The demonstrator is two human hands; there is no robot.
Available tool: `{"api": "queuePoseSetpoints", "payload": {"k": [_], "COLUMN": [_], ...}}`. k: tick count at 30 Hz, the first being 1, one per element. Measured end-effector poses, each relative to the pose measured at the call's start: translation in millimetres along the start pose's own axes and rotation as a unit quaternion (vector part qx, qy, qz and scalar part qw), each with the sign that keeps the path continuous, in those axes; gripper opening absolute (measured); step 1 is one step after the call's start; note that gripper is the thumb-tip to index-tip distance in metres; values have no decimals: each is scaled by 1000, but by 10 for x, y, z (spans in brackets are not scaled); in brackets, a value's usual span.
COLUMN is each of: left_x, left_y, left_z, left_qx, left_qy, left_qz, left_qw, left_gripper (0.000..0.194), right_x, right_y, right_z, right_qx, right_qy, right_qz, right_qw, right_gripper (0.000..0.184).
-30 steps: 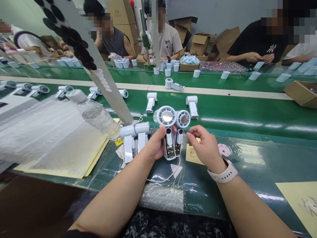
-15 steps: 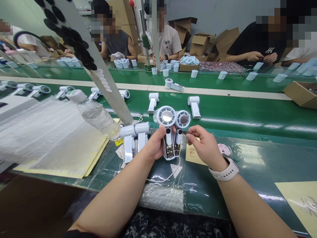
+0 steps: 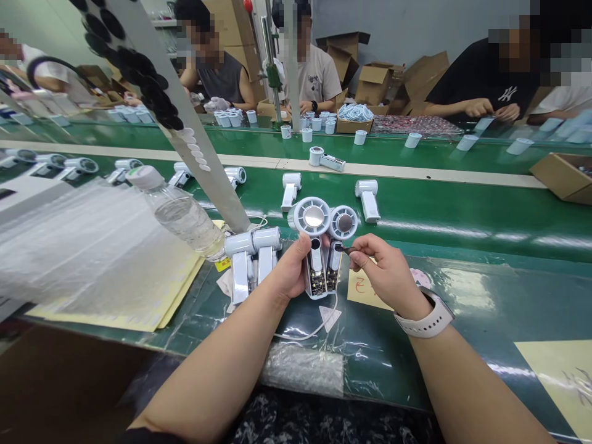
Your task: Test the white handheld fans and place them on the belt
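Note:
My left hand [image 3: 295, 270] is closed around two light-blue handheld fans side by side, a left one [image 3: 314, 216] and a right one [image 3: 343, 222]. Their handles are uncovered at the front, showing a pale cylinder and a circuit board in each. In a pinch, my right hand [image 3: 386, 271] grips a slim dark tool [image 3: 346, 249], perhaps tweezers. Its tip is at the top of the right fan's handle; whether it touches cannot be told. Just left of my left hand, two more fans [image 3: 241, 271] stand with their heads up. A white cable [image 3: 305, 337] curves below the held fans.
A slanted white post [image 3: 203, 148] carries black and white round stickers. Beside it leans a water bottle [image 3: 185, 222] near plastic bags [image 3: 92, 240]. Fans [image 3: 369, 200] lie on the green conveyor [image 3: 439, 209]. Beyond, co-workers sit behind small cups [image 3: 413, 140] and cardboard boxes.
The dark tool's tip has come over the top of the right fan's handle, where a black dot showed before. Conveyor fans have shifted slightly right, and the cups beyond slightly left.

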State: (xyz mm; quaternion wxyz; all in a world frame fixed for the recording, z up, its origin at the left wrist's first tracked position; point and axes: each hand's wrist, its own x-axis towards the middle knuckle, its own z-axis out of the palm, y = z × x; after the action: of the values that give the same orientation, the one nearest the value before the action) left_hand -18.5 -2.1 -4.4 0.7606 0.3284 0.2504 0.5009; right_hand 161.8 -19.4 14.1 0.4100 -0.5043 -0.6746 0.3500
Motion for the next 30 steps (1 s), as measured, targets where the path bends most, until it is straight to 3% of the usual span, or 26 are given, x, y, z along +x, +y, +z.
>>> {"api": "queuePoseSetpoints", "payload": {"k": [4,10,18,30], "left_x": [29,37,49,112], "left_y": [-6,-4,22,14], "left_z": [-23,-8,3,-58], "left_qx": [-2,-6,-22,-99], "left_qy": [16,7,48,161], "left_qz": [-2,2,1,-33], "left_qw": [1000,1000,999,981], "left_gripper": [59,57,58,48], "right_x": [-16,51,100,33], "right_y": [-40,49,126,2], "right_z": [14,-80,-79,44], "right_qx": [-4,-38,95,303], "right_qy": [-5,89,11,-38], "right_qz": [-17,34,104,150], "right_qw": [1000,995,990,940], "right_gripper": [9,11,20,38]}}
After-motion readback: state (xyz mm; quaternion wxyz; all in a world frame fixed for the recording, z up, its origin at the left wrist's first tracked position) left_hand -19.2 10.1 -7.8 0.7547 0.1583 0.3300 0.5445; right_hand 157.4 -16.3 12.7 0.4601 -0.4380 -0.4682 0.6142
